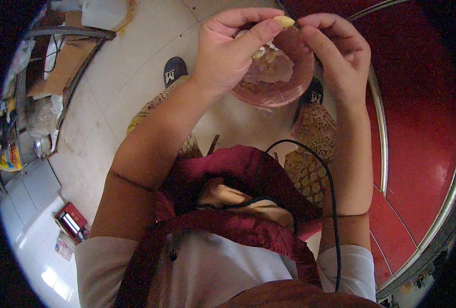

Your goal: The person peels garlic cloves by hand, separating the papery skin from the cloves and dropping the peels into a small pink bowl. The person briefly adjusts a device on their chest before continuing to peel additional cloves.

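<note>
Pale-yellow smooth oval clove-like piece (284, 21): 1 pc., top centre, above bowl, pinched btwn thumb & forefinger of L hand (227, 54). R hand (345, 59): thumb & forefinger tips brought together at R end of same pc.; whether they grip anything, can't tell. Whitish small lumps (260, 53): just under L fingers, partly hidden. Pinkish translucent round bowl (305, 72): below & btwn hands, pale thin bits inside. Dark slippers w/ white mark, 1 pr.: L one (175, 71), R one (315, 91), either side of bowl. Brown-&-yellow patterned trousers (311, 126); maroon cloth apron (238, 161); white short-sleeved shirt (223, 251); thin black cable (334, 205) down R side of body. Pale tiled floor (112, 92) beneath. Far R: glossy red panels (418, 102), silvery trim. Far L: shelving w/ brown cardboard (74, 64); lower L, red box (71, 220)
</note>
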The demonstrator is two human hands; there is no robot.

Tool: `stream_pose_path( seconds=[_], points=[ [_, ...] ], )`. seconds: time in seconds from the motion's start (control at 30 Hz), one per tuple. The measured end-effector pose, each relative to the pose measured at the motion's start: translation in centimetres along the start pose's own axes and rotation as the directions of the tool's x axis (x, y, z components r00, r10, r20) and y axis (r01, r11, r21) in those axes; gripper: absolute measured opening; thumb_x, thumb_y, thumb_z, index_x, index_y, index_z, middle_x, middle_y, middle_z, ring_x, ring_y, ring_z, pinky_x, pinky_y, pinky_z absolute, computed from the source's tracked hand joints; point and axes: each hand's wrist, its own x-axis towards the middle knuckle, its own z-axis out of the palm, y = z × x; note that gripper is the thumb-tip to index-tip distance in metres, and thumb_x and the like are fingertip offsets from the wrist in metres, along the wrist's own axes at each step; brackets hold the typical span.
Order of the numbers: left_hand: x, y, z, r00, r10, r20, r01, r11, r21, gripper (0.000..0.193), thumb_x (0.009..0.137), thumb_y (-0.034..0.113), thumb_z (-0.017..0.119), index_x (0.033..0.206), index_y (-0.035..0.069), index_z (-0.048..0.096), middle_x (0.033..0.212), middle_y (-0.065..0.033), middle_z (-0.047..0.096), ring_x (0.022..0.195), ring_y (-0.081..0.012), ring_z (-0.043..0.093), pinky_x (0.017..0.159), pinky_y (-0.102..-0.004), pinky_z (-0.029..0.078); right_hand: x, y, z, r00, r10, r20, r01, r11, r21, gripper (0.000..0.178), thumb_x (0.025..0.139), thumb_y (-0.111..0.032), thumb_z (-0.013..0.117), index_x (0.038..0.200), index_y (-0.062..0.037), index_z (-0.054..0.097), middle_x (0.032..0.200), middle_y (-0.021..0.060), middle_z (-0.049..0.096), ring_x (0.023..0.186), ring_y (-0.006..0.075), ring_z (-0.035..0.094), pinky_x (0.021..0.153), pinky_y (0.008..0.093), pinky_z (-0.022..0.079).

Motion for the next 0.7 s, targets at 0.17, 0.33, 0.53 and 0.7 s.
stream_pose_path(
  seconds=[0.17, 0.33, 0.53, 0.7],
  points=[
    [0.4, -0.5, 0.1, 0.996, 0.089, -0.009, -0.087, 0.989, 0.119, 0.022, 0.095, 0.002, 0.070, 0.117, -0.001, 0.072, 0.109, -0.0129, 0.075, 0.099, -0.0185, 0.071, 0.090, -0.0309, 0.057, -0.2, 0.9, -0.5, 0.998, 0.056, 0.001, -0.056, 0.995, -0.082, 0.013, 0.095, -0.007, 0.070, 0.103, 0.0022, 0.074, 0.095, 0.0040, 0.074, 0.082, 0.0095, 0.067, 0.076, 0.0223, 0.053],
    [0.1, 0.6, 1.3, 0.997, 0.076, 0.011, -0.077, 0.975, 0.209, 0.022, 0.095, 0.001, 0.071, 0.116, -0.002, 0.072, 0.110, -0.0130, 0.075, 0.100, -0.0184, 0.071, 0.091, -0.0310, 0.057, -0.1, 0.8, 0.5, 0.991, 0.127, -0.036, -0.128, 0.991, -0.028, 0.014, 0.093, -0.007, 0.073, 0.103, 0.0020, 0.074, 0.093, 0.0053, 0.075, 0.080, 0.0102, 0.068, 0.074, 0.0234, 0.054],
    [-0.1, 1.2, 1.9, 0.999, 0.033, 0.021, -0.036, 0.980, 0.198, 0.022, 0.095, 0.002, 0.070, 0.117, -0.002, 0.072, 0.111, -0.0132, 0.075, 0.100, -0.0184, 0.071, 0.091, -0.0311, 0.057, 0.0, 1.7, 0.0, 0.994, 0.107, -0.026, -0.107, 0.994, 0.000, 0.015, 0.093, -0.007, 0.074, 0.105, 0.0023, 0.073, 0.095, 0.0060, 0.075, 0.079, 0.0102, 0.067, 0.073, 0.0235, 0.054],
    [0.1, 1.1, 1.7, 0.998, 0.046, 0.033, -0.051, 0.984, 0.170, 0.022, 0.096, 0.002, 0.069, 0.117, -0.002, 0.072, 0.111, -0.0133, 0.075, 0.101, -0.0188, 0.071, 0.092, -0.0315, 0.057, 0.1, 1.6, 0.5, 0.996, 0.086, -0.032, -0.087, 0.996, -0.020, 0.015, 0.093, -0.006, 0.074, 0.105, 0.0022, 0.073, 0.096, 0.0057, 0.074, 0.081, 0.0101, 0.068, 0.074, 0.0236, 0.055]
  ],
)
